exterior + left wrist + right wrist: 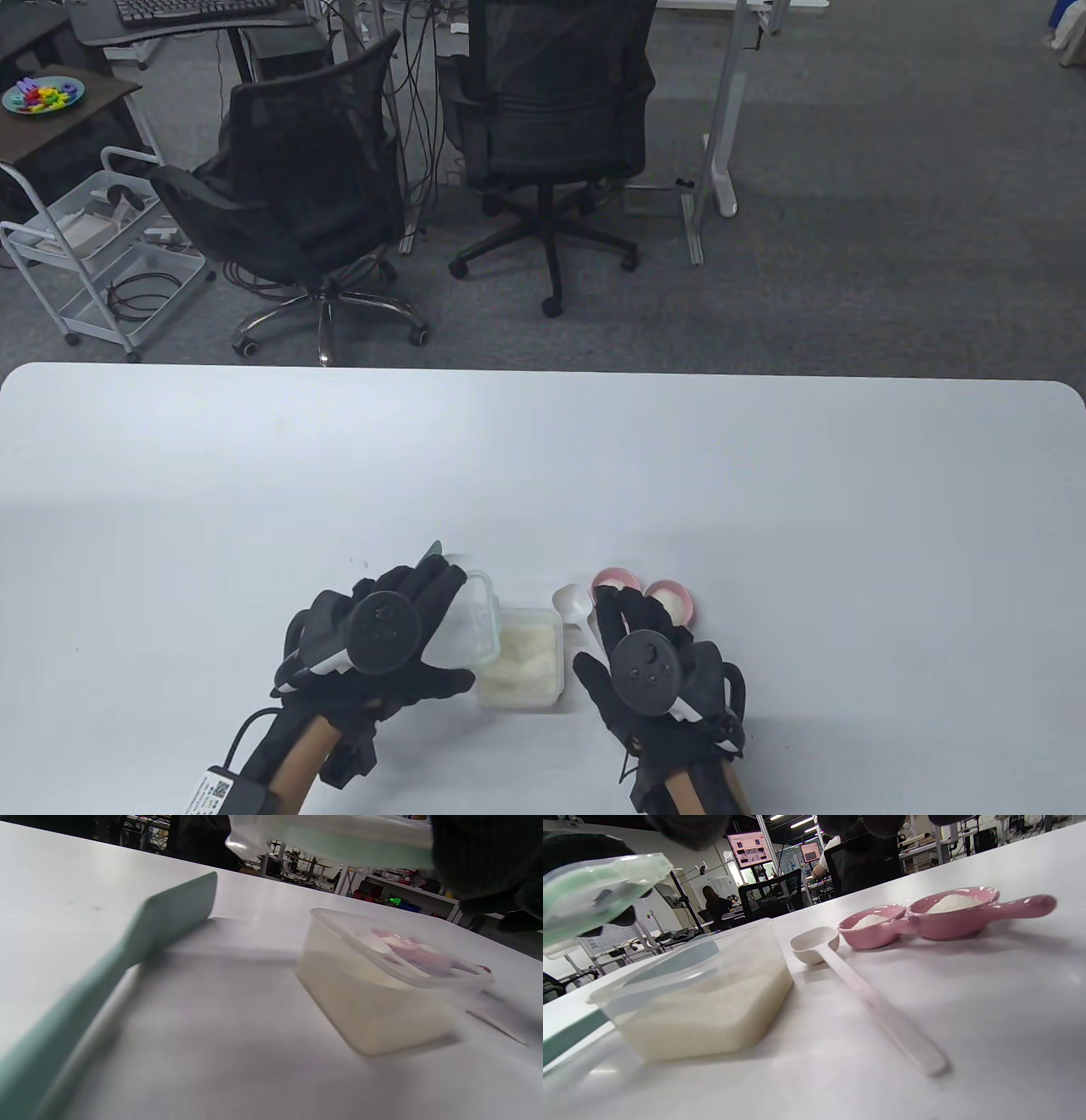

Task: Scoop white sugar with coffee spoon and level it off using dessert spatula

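A clear tub of white sugar (pixel 522 658) stands uncovered near the table's front edge. My left hand (pixel 382 641) grips its clear, green-rimmed lid (pixel 471 620), lifted and tilted just left of the tub. Under that hand the mint-green dessert spatula (pixel 169 916) lies flat on the table; only its tip (pixel 431 552) shows from above. Right of the tub lies the white coffee spoon (pixel 818 946), empty, its handle pointing toward me. My right hand (pixel 649 666) hovers over the spoon's handle with relaxed fingers (pixel 687 827), holding nothing.
Two small pink handled dishes (pixel 617 581) (pixel 670 597) with white powder sit just behind the spoon. The white table (pixel 543 458) stretches far beyond. Past its far edge stand two black office chairs (pixel 314 195) and a white cart (pixel 93 255).
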Available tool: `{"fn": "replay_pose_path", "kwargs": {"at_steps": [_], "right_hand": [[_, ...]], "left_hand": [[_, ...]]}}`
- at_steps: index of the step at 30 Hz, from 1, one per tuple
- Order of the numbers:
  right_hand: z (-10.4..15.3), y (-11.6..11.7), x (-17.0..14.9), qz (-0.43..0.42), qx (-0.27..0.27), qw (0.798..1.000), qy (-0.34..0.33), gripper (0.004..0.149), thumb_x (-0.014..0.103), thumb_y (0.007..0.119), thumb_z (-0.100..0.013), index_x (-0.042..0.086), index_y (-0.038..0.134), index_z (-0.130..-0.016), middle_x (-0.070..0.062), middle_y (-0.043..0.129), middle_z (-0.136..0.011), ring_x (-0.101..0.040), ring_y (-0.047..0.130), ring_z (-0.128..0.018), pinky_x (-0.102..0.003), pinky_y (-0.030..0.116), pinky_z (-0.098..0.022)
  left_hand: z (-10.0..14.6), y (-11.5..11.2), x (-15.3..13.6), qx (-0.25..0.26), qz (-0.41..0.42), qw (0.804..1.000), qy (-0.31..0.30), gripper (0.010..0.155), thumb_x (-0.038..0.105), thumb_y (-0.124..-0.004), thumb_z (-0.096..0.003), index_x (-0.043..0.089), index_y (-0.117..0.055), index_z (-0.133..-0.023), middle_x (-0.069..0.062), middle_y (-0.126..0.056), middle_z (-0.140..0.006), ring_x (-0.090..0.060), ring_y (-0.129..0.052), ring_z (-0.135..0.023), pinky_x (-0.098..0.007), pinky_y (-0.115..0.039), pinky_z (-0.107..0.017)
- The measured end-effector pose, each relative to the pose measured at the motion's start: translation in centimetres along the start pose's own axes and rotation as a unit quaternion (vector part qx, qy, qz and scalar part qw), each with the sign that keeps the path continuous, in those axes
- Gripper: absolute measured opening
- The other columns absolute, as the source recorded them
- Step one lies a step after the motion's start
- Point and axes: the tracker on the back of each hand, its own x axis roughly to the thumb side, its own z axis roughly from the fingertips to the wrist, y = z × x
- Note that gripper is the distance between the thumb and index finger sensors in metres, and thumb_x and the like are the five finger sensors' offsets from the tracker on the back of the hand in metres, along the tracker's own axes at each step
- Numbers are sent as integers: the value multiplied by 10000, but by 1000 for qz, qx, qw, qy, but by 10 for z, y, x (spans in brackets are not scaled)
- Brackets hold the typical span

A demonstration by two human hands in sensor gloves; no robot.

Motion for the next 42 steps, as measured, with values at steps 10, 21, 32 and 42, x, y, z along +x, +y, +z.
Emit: {"fn": "replay_pose_path", "kwargs": {"at_steps": [10,21,32,42], "right_hand": [[-3,8,4,17,25,1000,-7,740,440,623,-633,142,231,-1185,-241,313,-1276,-531,407,-1136,-741,378,-755],[-12,21,-2,-81,44,996,-20,657,380,531,-645,161,230,-1186,-159,340,-1294,-508,426,-1145,-737,369,-766],[-22,31,-5,-174,45,983,-22,669,327,582,-647,138,220,-1178,-169,432,-1274,-476,508,-1118,-747,369,-762],[-26,33,-8,-190,40,981,-9,702,316,643,-645,123,228,-1177,-186,481,-1246,-448,563,-1079,-760,364,-757]], "left_hand": [[-18,-13,23,-33,-22,999,-5,1094,758,-878,-435,351,-244,-1227,11,-258,-1343,-479,-458,-1231,-748,-397,-811],[-35,-30,37,-52,-43,998,-9,1096,756,-888,-431,378,-239,-1229,37,-263,-1348,-444,-452,-1251,-743,-393,-825],[-39,-35,39,-47,-31,998,-23,1085,772,-891,-388,454,-265,-1215,47,-292,-1355,-493,-488,-1229,-801,-402,-769],[-39,-33,41,-50,-49,997,-18,1078,781,-866,-435,413,-235,-1228,45,-255,-1353,-453,-435,-1256,-780,-351,-806]]}}
